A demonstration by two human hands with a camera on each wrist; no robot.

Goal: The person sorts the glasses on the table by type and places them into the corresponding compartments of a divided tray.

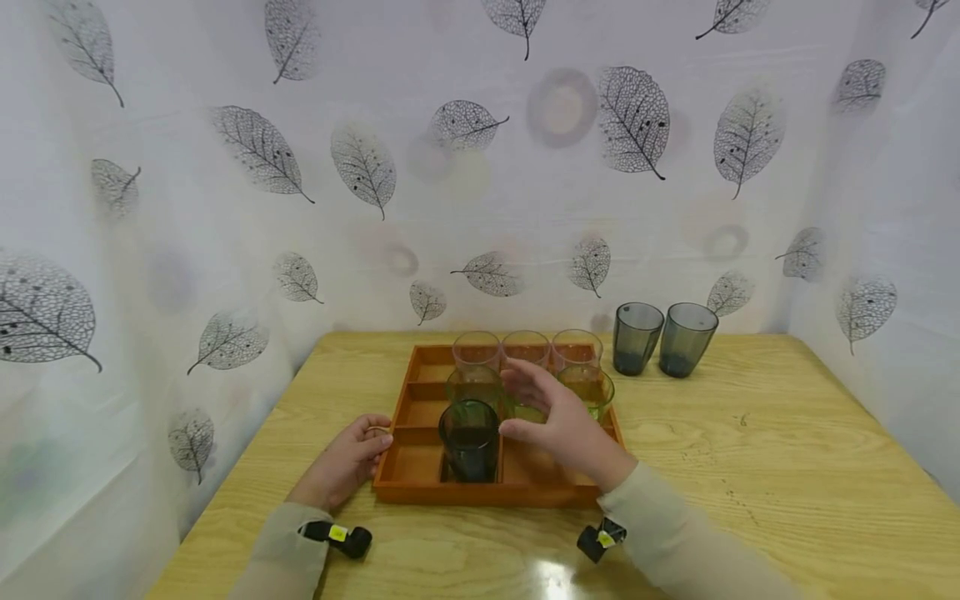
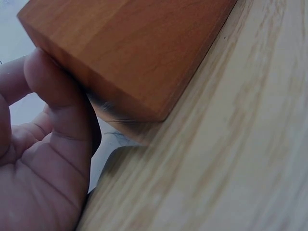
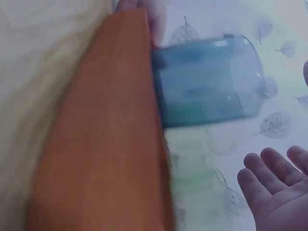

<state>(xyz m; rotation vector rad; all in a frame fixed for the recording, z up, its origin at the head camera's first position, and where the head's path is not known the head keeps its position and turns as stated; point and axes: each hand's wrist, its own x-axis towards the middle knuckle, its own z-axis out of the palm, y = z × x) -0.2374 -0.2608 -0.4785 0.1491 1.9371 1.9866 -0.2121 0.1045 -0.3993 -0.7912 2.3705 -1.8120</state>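
Note:
A brown wooden compartment tray (image 1: 525,495) lies on the table with glasses standing in it. At its left side my left hand (image 1: 347,460) holds the edge, the thumb (image 2: 57,82) against the wall. A dark grey-blue glass (image 1: 471,454) stands upright in the front row, also visible in the right wrist view as a blue-grey glass (image 3: 207,82). My right hand (image 1: 562,425) is over the tray just right of that glass, fingers spread and thumb apart, nothing in its grasp. It partly hides the green-tinted glasses (image 1: 596,396) of the middle row.
Three clear pinkish glasses (image 1: 477,348) fill part of the tray's back row. Two more dark grey glasses (image 1: 637,337) stand on the table (image 1: 750,442) behind and right of the tray. A leaf-patterned curtain (image 1: 525,208) hangs behind the table and at its sides.

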